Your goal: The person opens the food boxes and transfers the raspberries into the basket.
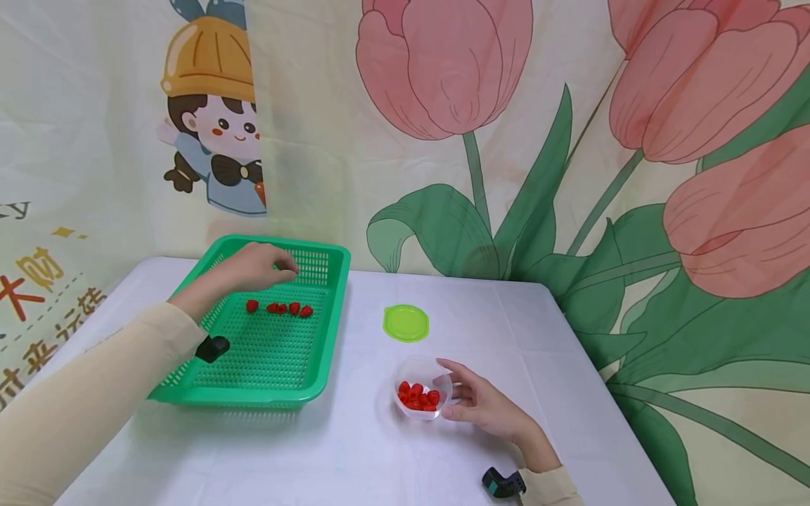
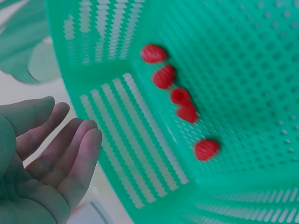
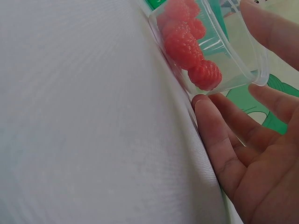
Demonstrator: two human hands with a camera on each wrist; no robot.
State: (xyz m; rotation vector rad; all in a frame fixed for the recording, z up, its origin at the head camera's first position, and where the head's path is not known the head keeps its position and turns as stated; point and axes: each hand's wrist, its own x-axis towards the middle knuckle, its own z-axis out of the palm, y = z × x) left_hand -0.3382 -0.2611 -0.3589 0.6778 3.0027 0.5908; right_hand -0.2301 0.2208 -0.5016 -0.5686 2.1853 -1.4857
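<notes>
In the head view the left hand (image 1: 256,268) hovers over the far part of a green basket (image 1: 325,351), holding nothing, its fingers loosely bent. Below it several raspberries (image 1: 294,308) lie in a rough row on the basket floor; the left wrist view shows the same raspberries (image 2: 164,77) beside the left hand (image 2: 56,158). The right hand (image 1: 484,405) is at the right side of a clear cup (image 1: 414,365) with several raspberries inside. Close up, fingers of the right hand (image 3: 254,135) touch or nearly touch the cup's (image 3: 233,70) rim and base.
A light green lid (image 1: 406,323) lies on the white table (image 1: 481,330) behind the cup, right of the basket. Behind the table hangs a cloth (image 1: 310,140) printed with tulips and a cartoon figure. Each wrist wears a black device.
</notes>
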